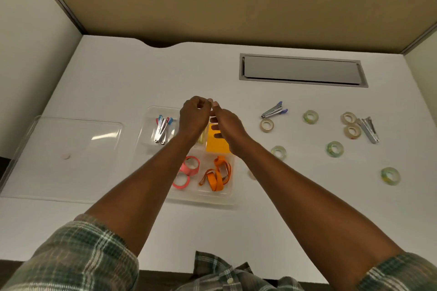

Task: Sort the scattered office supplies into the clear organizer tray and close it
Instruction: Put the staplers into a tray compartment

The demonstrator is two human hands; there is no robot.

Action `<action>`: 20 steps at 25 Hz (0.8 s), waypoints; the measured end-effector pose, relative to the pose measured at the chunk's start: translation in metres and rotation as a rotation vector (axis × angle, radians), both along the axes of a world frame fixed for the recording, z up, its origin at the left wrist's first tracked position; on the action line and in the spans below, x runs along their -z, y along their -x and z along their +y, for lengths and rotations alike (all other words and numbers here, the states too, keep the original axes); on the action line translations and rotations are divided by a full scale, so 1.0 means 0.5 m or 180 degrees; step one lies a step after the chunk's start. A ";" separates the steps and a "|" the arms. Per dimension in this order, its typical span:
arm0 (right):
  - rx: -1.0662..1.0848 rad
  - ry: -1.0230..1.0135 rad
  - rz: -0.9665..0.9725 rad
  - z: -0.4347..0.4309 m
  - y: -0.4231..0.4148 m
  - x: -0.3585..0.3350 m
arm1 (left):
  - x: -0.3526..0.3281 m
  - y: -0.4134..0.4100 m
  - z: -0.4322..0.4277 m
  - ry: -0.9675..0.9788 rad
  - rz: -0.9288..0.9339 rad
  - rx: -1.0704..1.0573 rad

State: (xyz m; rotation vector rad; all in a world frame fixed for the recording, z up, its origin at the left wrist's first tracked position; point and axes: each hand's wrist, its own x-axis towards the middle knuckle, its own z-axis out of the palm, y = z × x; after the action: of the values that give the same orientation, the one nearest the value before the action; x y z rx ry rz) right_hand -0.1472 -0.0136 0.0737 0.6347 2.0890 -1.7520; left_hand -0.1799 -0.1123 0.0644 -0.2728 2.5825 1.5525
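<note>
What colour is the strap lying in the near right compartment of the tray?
The strap is orange, seen clearly in the head view.

Lid [71,149] left of tray [151,139]; tape rolls [310,116] and staplers [274,110] scattered right.

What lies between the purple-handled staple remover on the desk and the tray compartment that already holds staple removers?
Only the person's own hands. The purple-handled staple remover lies on bare desk right of the organizer tray. The left hand and right hand hover over the tray's middle, between it and the staple removers in the far-left compartment.
</note>
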 end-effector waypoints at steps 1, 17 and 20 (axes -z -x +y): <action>0.0054 -0.0021 -0.0003 0.035 -0.010 0.006 | 0.001 -0.004 0.034 0.0061 0.0085 0.0129; 0.0020 -0.2800 0.0575 0.657 -0.236 0.113 | 0.155 -0.032 0.431 0.2686 0.0809 0.2460; -0.0252 -0.3421 0.0265 0.765 -0.250 0.128 | 0.180 -0.018 0.453 0.2903 0.0462 0.2460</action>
State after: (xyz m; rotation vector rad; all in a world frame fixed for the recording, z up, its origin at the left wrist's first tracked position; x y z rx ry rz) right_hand -0.0223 0.3688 0.0097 0.7005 2.9711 -0.4792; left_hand -0.1710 0.1145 -0.0256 0.7110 2.7742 0.1207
